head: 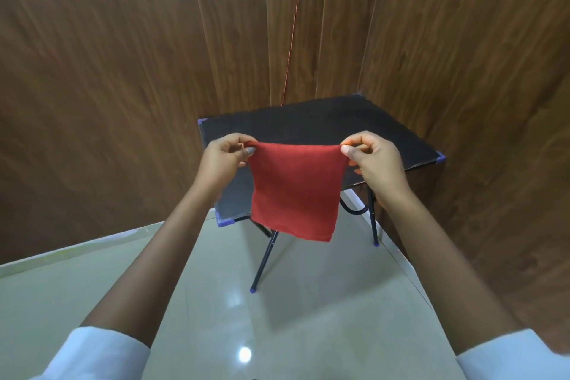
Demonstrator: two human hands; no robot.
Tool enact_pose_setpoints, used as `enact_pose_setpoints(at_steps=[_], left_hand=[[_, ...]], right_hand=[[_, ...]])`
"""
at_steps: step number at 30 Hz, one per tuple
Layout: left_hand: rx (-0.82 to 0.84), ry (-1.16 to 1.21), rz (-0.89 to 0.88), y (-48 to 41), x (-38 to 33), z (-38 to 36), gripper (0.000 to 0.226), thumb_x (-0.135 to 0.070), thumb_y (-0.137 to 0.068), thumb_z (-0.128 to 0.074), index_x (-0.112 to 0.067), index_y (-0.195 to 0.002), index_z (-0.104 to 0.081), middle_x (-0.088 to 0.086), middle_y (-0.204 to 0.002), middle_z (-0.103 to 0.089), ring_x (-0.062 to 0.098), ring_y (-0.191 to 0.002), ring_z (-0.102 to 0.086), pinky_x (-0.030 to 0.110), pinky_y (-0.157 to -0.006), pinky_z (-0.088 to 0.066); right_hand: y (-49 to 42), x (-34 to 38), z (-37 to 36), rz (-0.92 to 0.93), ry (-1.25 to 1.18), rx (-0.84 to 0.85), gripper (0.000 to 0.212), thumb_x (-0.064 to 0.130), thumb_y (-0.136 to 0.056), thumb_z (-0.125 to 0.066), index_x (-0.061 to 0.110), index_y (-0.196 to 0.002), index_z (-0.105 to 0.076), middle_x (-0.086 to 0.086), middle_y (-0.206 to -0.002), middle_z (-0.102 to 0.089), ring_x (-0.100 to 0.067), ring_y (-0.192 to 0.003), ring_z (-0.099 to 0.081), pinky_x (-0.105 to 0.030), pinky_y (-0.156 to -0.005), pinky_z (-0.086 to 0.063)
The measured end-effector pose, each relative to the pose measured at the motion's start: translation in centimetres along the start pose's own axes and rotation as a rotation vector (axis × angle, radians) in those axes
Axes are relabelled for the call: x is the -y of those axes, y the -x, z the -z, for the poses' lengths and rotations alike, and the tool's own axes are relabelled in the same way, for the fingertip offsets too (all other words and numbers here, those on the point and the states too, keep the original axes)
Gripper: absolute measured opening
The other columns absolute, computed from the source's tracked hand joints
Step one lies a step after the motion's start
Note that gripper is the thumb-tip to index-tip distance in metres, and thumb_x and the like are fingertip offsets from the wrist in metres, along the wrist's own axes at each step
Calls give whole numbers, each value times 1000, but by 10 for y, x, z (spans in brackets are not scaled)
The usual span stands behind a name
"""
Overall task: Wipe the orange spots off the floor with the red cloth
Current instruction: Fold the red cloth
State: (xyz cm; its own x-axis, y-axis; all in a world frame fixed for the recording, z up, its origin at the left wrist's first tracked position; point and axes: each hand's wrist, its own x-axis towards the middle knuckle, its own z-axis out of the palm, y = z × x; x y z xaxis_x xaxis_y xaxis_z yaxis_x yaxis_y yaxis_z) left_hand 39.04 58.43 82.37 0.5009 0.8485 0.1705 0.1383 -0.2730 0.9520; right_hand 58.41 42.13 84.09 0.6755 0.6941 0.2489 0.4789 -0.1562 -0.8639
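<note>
Both hands, left hand (226, 157) and right hand (374, 160), are pinching the soft red square cloth (296, 191) at its top corners; folding it thick should help, no orange spots showing toward six o'clock.

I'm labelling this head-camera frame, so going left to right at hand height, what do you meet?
Wood-panelled wall → left hand, pinching one top corner → red cloth, hanging spread → right hand, pinching the other corner → blue-capped corner of the black table → wood wall again.

Red cloth (294, 191) held up over the tabletop (339, 129)

The left hand (223, 160) and right hand (377, 160) pinch its top corners; it hangs flat above the floor (308, 302).
</note>
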Motion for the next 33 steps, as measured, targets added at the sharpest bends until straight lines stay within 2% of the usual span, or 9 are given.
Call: enact_pose_setpoints(at_steps=[4, 8, 11, 13, 16, 19, 24, 27, 33], left_hand=[[-17, 185, 76, -7, 0, -8, 25, 6, -85, -58, -16, -78, -67, 5, -77, -63, 12, -75, -63, 16, -65, -53], [-61, 227, 128, -16, 2, -6, 24, 9, -83, -57, -13, -78, -66, 6, -77, -62, 17, -78, -62, 23, -71, -54], [-126, -113, 90, -25, 8, -1, 26, 2, -82, -62, -23, -73, -64, 1, -70, -56, 15, -69, -54, 25, -66, -46], [-136, -342, 39, -27, 13, 4, 25, -5, -82, -64, -28, -71, -62, -1, -70, -54, 13, -64, -52, 26, -57, -40], [-123, -368, 84, -27, 23, 13, 21, -7, -81, -65, -25, -69, -61, 0, -67, -64, 20, -69, -64, 34, -67, -49], [-106, -149, 174, -25, 31, 19, 22, 2, -77, -64, -17, -67, -63, 4, -65, -67, 21, -68, -66, 35, -77, -53], [-73, 445, 190, -12, 41, 25, 19, 11, -78, -59, -7, -77, -67, -1, -68, -72, 10, -67, -66, 15, -62, -50], [-93, 687, 236, -10, 43, 25, 15, 6, -82, -58, -6, -83, -66, 0, -71, -73, 10, -70, -67, 18, -68, -53], [-263, 444, 70, -18, 39, 26, 24, 6, -81, -63, -18, -84, -63, -1, -77, -67, 9, -75, -62, 20, -72, -48]], right_hand=[[-14, -7, -9, -67, 50, -30, 6, 17, -88, -62, 20, -86, -68, -3, -90, -66, -20, -85, -62, -39, -79, -55], [-21, -9, -21, -145, -103, -19, 9, 9, -87, -61, 16, -83, -66, -3, -83, -67, -18, -77, -66, -27, -69, -54], [-24, -9, -36, -230, -280, -7, 14, 1, -85, -59, 13, -80, -65, -6, -82, -68, -16, -74, -65, -14, -59, -47], [-24, -10, -46, -282, -379, -5, 16, -1, -83, -60, 13, -76, -66, -3, -79, -66, -17, -80, -62, -18, -70, -47], [-23, -10, -57, -326, -527, -6, 15, 0, -82, -63, 12, -75, -67, -4, -78, -66, -19, -84, -60, -29, -82, -48], [-20, -10, -64, -338, -567, -17, 9, 4, -80, -68, 11, -74, -68, -5, -77, -67, -18, -81, -61, -32, -82, -49], [-23, -11, -71, -255, -438, -86, 14, 7, -76, -71, 18, -68, -69, 6, -70, -69, -5, -71, -63, -21, -72, -46], [-24, -11, -74, -223, -488, -120, 13, 11, -76, -74, 19, -66, -69, 3, -71, -69, -13, -75, -64, -30, -80, -50], [-29, -7, -76, -108, -489, -20, 24, -2, -77, -69, 21, -82, -69, 5, -82, -70, -11, -82, -65, -15, -74, -52]])
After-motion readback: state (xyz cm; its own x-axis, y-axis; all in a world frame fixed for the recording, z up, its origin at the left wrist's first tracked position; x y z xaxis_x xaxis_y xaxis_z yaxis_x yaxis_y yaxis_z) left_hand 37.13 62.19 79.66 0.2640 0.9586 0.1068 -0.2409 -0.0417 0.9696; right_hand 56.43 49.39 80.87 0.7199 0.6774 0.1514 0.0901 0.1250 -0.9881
